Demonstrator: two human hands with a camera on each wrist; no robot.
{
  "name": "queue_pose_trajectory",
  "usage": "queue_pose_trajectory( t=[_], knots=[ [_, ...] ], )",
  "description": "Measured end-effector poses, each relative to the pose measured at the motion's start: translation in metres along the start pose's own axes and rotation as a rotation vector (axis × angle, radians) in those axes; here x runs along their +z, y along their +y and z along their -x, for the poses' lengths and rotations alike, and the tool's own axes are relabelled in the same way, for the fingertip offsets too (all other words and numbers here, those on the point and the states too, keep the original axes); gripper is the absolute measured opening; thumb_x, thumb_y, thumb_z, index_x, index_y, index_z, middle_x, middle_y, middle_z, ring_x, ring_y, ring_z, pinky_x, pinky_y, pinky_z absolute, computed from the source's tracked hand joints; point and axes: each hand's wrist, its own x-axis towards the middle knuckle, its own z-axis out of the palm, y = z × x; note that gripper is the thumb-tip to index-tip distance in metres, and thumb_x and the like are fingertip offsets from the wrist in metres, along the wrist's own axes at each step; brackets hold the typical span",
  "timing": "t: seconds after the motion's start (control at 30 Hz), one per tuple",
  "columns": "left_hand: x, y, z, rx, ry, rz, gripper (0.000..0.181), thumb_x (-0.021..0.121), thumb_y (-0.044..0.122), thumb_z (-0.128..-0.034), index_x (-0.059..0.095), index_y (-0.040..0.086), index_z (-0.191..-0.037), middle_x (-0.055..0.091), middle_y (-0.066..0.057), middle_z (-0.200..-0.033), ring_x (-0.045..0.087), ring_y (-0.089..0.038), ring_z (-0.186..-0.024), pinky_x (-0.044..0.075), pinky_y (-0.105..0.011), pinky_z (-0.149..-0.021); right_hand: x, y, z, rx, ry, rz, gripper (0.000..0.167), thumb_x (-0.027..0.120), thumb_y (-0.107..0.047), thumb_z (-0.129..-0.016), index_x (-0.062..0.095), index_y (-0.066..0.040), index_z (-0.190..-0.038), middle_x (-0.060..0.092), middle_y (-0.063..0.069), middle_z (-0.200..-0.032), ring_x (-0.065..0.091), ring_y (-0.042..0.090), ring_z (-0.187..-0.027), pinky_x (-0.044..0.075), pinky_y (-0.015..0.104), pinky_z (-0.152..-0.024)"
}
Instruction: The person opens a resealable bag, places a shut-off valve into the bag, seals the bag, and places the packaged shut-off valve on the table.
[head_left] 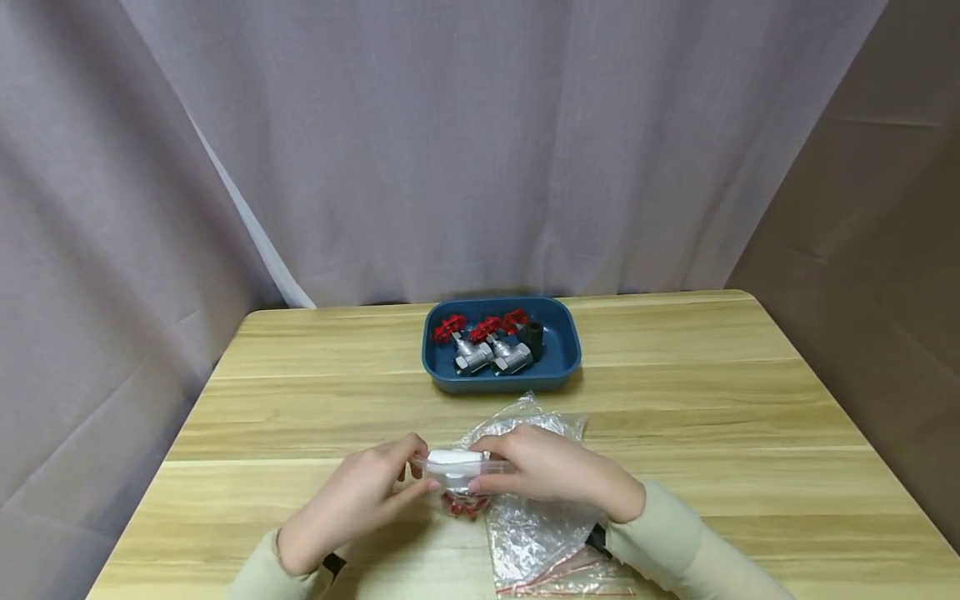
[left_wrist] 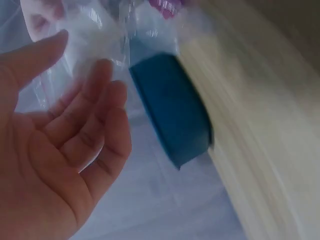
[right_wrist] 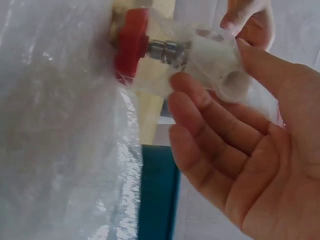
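A clear plastic zip bag (right_wrist: 165, 80) holds a valve with a white body (head_left: 453, 460) and a red handwheel (right_wrist: 133, 42). The handwheel points down toward the near side of the table in the head view. With thumb and fingers, my right hand (head_left: 551, 467) grips the bagged valve by its white body. Opposite it, my left hand (head_left: 363, 486) pinches the left edge of the bag near its upper side. The left wrist view is blurred, and there the left palm (left_wrist: 50, 165) faces the camera with the fingers bent.
Clear plastic bags (head_left: 536, 533) with red zip strips lie flat under the right forearm. Behind them stands a blue tray (head_left: 562, 379) with several metal valves (head_left: 472, 357) with red handwheels and a dark cylindrical part (head_left: 533, 337). Grey curtains (head_left: 450, 150) hang behind the wooden table (head_left: 750, 417).
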Motion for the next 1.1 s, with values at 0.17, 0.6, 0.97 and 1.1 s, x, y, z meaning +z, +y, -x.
queue_pose_trajectory(
  t=[0.17, 0.6, 0.97, 1.1],
  knots=[
    [0.009, -0.001, -0.001, -0.027, -0.035, 0.096, 0.029, 0.069, 0.03, -0.096, 0.055, 0.014, -0.115, 0.062, 0.01, -0.077, 0.054, 0.001, -0.063, 0.047, -0.02, -0.055, 0.009, 0.001, -0.002, -0.033, 0.047, -0.052, 0.028, 0.07, -0.035, -0.095, 0.07, -0.012, -0.111, 0.066, -0.013, -0.086, 0.051, -0.005, -0.065, 0.046, 0.017, -0.06],
    [0.0, 0.018, -0.027, 0.041, 0.118, 0.233, 0.038, 0.071, 0.023, -0.0953, 0.056, 0.017, -0.13, 0.069, 0.006, -0.106, 0.065, -0.007, -0.086, 0.056, -0.027, -0.072, -0.021, -0.003, 0.022, -0.121, 0.356, -0.005, 0.032, 0.075, -0.017, -0.09, 0.067, -0.005, -0.119, 0.073, 0.002, -0.096, 0.064, 0.005, -0.076, 0.054, 0.024, -0.066],
    [0.004, 0.009, -0.021, 0.106, 0.06, 0.143, 0.021, 0.071, 0.018, -0.095, 0.066, 0.015, -0.115, 0.07, 0.006, -0.108, 0.064, -0.008, -0.086, 0.055, -0.028, -0.076, -0.073, 0.053, 0.105, 0.046, 0.627, 0.381, 0.047, 0.08, -0.006, -0.077, 0.063, 0.0, -0.121, 0.072, 0.02, -0.102, 0.072, 0.031, -0.079, 0.059, 0.044, -0.063],
    [0.016, 0.001, -0.015, 0.119, -0.019, 0.157, 0.018, 0.07, 0.014, -0.0948, 0.068, 0.013, -0.113, 0.071, 0.002, -0.106, 0.066, -0.012, -0.086, 0.055, -0.026, -0.077, -0.076, 0.084, 0.123, 0.063, 0.608, 0.564, 0.052, 0.078, -0.006, -0.074, 0.06, 0.003, -0.122, 0.07, 0.026, -0.103, 0.07, 0.041, -0.082, 0.056, 0.053, -0.059]
  ],
)
